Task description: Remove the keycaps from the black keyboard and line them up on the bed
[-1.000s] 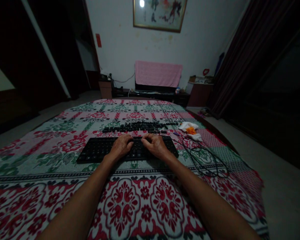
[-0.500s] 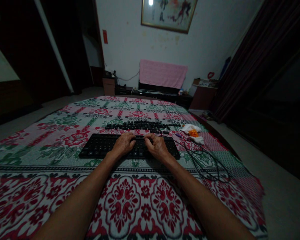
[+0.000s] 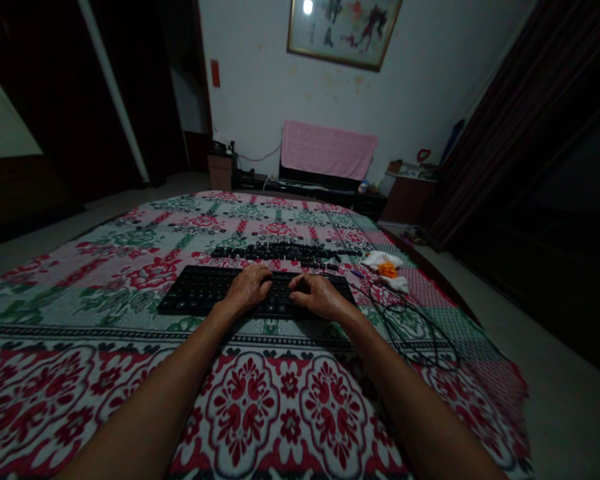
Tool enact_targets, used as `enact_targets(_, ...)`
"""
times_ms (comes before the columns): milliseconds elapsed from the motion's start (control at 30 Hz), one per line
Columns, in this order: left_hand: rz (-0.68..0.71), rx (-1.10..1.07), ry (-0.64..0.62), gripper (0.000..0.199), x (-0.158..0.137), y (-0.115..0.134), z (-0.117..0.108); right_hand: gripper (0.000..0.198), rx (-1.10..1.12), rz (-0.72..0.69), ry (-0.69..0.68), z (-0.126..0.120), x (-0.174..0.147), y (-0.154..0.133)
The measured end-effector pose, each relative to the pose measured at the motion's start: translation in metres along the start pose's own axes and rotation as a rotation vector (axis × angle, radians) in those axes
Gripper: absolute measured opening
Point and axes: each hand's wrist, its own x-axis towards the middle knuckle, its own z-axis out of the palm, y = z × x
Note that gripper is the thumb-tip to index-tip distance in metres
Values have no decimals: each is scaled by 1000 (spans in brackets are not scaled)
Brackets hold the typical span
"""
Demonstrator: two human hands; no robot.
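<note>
On the patterned bed [image 3: 130, 373], the black keyboard [image 3: 200, 293] lies flat; left hand [image 3: 247, 288] and right hand [image 3: 320, 297] rest curled on its keys, holding nothing, loose keycaps [image 3: 280, 252] just beyond.

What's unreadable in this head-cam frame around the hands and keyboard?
- Keys under the left hand and right hand: covered by the hands.
- Legends on the keyboard: too dark and small.
- Whether the fingers press or pinch anything: hidden by the knuckles.
- Row of loose black keycaps: too small to count.
- Cable end: lost in the dark pattern.
</note>
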Motion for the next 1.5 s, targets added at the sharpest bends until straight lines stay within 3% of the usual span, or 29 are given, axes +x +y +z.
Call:
enact_targets(300, 4, -16, -3, 28, 0, 1, -1, 16, 1, -151, -21, -3, -1, 0)
enact_targets(533, 10, 0, 1, 28, -1, 2, -1, 14, -124, -253, 14, 1, -2, 0)
enact_targets(667, 33, -13, 37, 26, -3, 6, -2, 16, -66, -250, 35, -8, -1, -14)
enact_targets(833, 60, -18, 56, 26, -5, 5, 0, 20, 158, -232, 213, -32, 10, -29)
enact_targets(1033, 96, -213, 103, 38, -3, 6, -9, 15, 48, -207, 99, -19, 15, -4)
enact_targets(1233, 122, -468, -26, 30, -2, 21, -12, 13, -1, -204, 105, -10, 13, 1)
enact_targets(1500, 136, -367, -73, 26, 2, 19, -10, 10, -116, -212, 80, -10, 12, 4)
